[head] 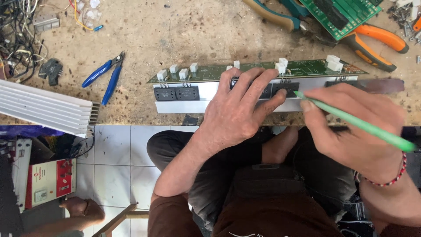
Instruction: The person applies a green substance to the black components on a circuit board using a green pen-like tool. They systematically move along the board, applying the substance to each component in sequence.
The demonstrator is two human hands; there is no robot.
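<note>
A long green circuit board [307,68] with white blocks on top stands against a white metal bar [210,90] at the workbench's front edge. Black flat transistors [176,93] sit along the bar. My left hand [239,109] presses on the bar's middle, its fingers spread over two of the black parts. My right hand [351,127] holds a light green pen-like tool [355,123], its tip touching the bar beside a black part [286,89].
Blue cutters [105,75] lie left of the board, and a ribbed aluminium heat sink [44,107] overhangs the bench edge. Orange-handled pliers [377,41] and another green board [340,13] lie at the back right. Tangled wires [17,39] fill the far left. Another person's foot [81,208] rests on the tiled floor.
</note>
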